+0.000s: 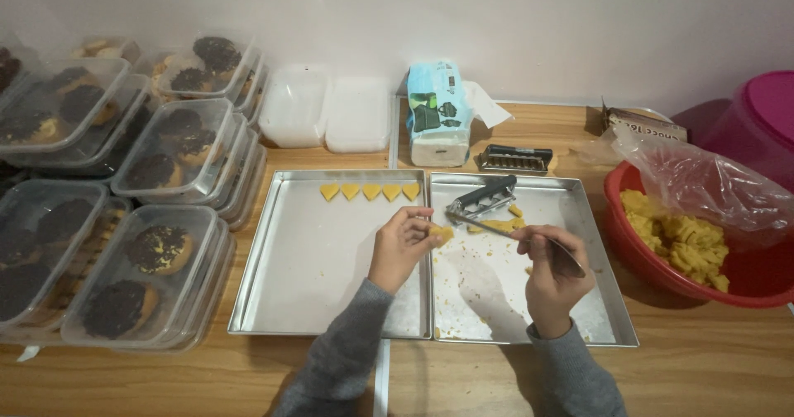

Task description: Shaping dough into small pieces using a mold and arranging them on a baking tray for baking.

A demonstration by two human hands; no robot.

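One small piece of yellow dough (443, 233) is pinched at the fingertips of the left hand (400, 245), held just above the seam where the two metal trays meet. The right hand (552, 270) is closed around the handle of a metal press tool (484, 202), whose head lies over the upper part of the right tray (608, 301) amid dough scraps and crumbs. Five heart-shaped pieces (370, 191) stand in a row along the top of the left tray (273, 301), touching or nearly so; the remainder of that tray is bare. Judgement: the step in hand is the forming and transfer of a shaped piece from the tool to the left tray, with the work at an early stage. The next move would call for a light grip (the dough looks soft and likely to deform) and placement in line with the row. To the right, a red bowl (653, 264) holds more dough under clear plastic film. To the left, stacked clear containers (157, 260) hold dark-topped baked goods. All rest on a wooden tabletop (711, 367).
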